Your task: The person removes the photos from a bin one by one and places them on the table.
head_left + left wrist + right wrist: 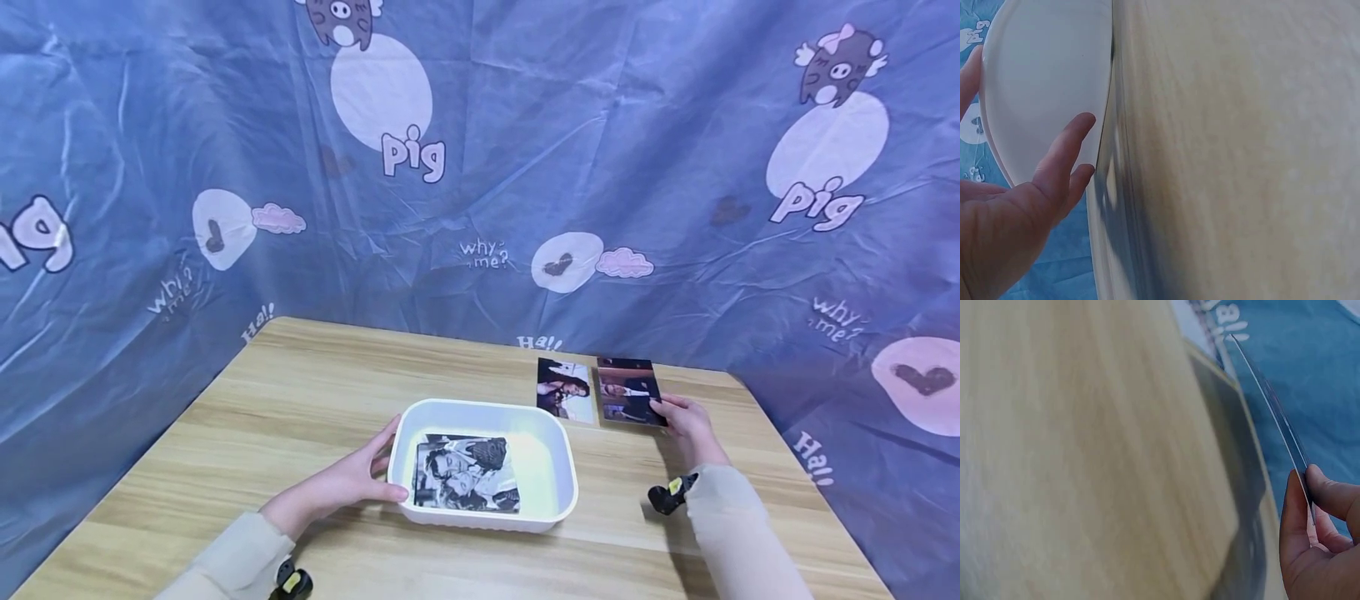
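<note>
My right hand (692, 427) pinches a dark-toned photo card (627, 390) by its near right corner, thumb on one face and fingers on the other. The right wrist view shows this photo card (1275, 419) almost edge-on, raised off the table. My left hand (352, 477) rests against the left end of a white plastic box (558, 442), thumb at the rim and fingers spread along the outer wall. Seen from the left wrist, the fingers (1063, 153) touch the box wall (1054, 69). Black-and-white photo cards (467, 473) lie in the left part of the box.
Another photo card (564, 390) lies on the wooden table (300, 375) behind the box, left of the held one. A blue printed cloth (480, 183) hangs along the back and sides of the table. Black wrist devices show beside both sleeves.
</note>
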### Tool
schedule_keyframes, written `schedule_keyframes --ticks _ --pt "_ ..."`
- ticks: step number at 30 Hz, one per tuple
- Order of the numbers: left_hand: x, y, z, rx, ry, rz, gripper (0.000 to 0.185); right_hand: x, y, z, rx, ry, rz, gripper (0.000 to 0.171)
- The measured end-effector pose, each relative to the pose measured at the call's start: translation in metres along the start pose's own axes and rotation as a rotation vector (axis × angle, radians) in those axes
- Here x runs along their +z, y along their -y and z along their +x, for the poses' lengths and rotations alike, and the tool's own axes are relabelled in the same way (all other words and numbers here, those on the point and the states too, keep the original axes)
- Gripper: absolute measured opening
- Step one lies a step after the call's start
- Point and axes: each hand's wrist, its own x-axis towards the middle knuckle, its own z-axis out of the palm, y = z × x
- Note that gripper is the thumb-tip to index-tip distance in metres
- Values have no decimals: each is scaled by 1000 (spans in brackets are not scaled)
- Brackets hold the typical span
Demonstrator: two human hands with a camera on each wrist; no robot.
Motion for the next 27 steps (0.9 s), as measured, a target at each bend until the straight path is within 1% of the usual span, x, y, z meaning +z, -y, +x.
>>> schedule_keyframes --ticks 1,4,6,9,14,18,23,25,27 --pt "0 0 0 1 2 -3 118 0 0 -2 17 -10 18 6" --pt "1 0 0 2 3 -13 118 2 2 -7 46 -41 18 16" --pt "1 0 0 -2 3 -12 118 1 1 -6 55 -45 27 16" --pt "0 1 1 -7 3 -11 118 2 -1 -4 59 -66 32 5" --pt "1 2 1 -12 3 -21 117 4 -5 1 41 -106 -26 39" --pt "1 2 2 -8 5 -22 118 5 -9 7 32 -173 -110 41" --pt "1 1 1 -9 2 -17 118 10 -9 8 -1 -265 -314 45" --pt "1 1 1 -8 3 -18 118 14 -7 5 -27 -279 -387 45" --pt "1 1 1 -5 6 -21 118 17 -5 1 -48 -273 -454 45"
